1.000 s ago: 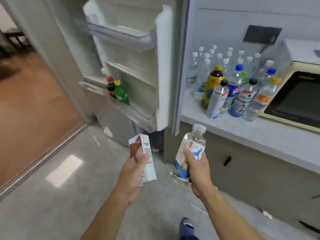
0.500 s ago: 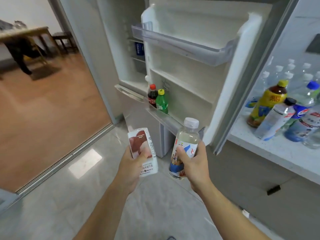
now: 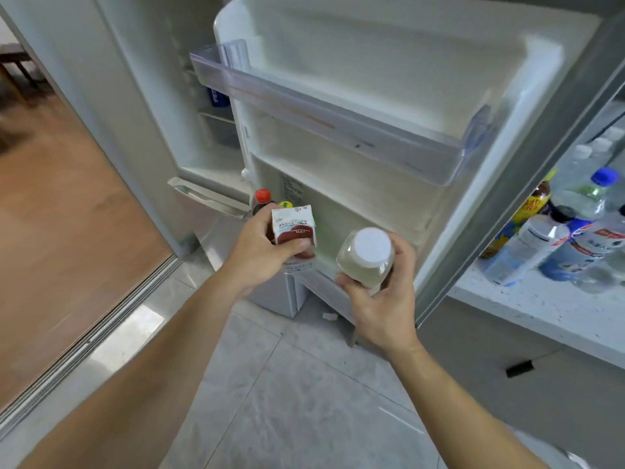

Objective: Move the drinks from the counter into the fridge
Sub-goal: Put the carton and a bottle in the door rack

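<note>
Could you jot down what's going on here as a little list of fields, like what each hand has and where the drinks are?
left hand: grips a small carton
right hand: grips a white-capped bottle
fridge door: open, top shelf looks bare
already in lower door shelf: red-capped bottle, partly hidden behind the carton
counter: many bottles waiting, among them a blue-capped bottle
stage: both drinks held near the lower door shelf, not yet set down

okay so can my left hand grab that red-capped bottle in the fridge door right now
Probably not yet. The left hand already grips the carton, which it holds right in front of the red-capped bottle. It would likely need to set the carton down first.
</note>
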`<state>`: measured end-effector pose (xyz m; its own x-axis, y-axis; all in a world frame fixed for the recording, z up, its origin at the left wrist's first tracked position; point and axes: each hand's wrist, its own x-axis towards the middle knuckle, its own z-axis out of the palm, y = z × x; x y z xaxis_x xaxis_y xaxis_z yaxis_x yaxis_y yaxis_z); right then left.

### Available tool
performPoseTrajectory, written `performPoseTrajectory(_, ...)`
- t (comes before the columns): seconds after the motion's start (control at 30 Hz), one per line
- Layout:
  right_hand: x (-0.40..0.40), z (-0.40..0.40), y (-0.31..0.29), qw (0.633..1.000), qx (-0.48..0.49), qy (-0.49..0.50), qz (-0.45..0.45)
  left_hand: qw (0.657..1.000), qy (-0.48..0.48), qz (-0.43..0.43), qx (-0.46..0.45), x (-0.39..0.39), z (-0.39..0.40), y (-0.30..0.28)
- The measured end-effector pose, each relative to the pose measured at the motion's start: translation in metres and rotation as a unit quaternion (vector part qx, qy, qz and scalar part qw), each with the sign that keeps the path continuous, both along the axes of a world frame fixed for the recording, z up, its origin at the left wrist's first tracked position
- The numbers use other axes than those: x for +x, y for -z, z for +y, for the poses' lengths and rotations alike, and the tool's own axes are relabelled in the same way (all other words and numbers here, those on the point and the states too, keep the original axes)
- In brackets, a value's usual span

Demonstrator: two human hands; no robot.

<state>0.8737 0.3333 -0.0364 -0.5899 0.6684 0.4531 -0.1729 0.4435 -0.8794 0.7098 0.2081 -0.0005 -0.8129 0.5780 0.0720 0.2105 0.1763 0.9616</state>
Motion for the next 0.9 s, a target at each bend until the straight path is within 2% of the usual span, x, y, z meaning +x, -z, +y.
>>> performPoseTrajectory(0.13, -0.016, 0.004, 0.009, 0.999, 0.02, 0.039, -0.013, 0.989, 0.086, 0.077, -0.089, -0.034, 0.026, 0.004)
performPoseTrajectory(0.23, -0.027, 0.004, 0.013, 0.996, -0.003, 0.067, -0.051, 0.976, 0.129, 0.126, -0.125, -0.052, 0.039, 0.004)
performPoseTrajectory(0.37, -0.041, -0.002, 0.017, 0.987, -0.045, 0.109, -0.113, 0.938, 0.239, 0.187, -0.168, -0.069, 0.055, 0.006)
performPoseTrajectory(0.47, -0.047, -0.003, 0.022, 0.974, -0.056, 0.136, -0.17, 0.903, 0.283, 0.25, -0.204, -0.076, 0.063, 0.016)
performPoseTrajectory(0.67, -0.051, -0.001, 0.029, 0.945, -0.051, 0.154, -0.285, 0.833, 0.339, 0.344, -0.271, -0.081, 0.071, 0.03)
performPoseTrajectory(0.9, -0.058, 0.003, 0.027, 0.918, -0.08, 0.161, -0.352, 0.821, 0.343, 0.355, -0.285, -0.089, 0.07, 0.041)
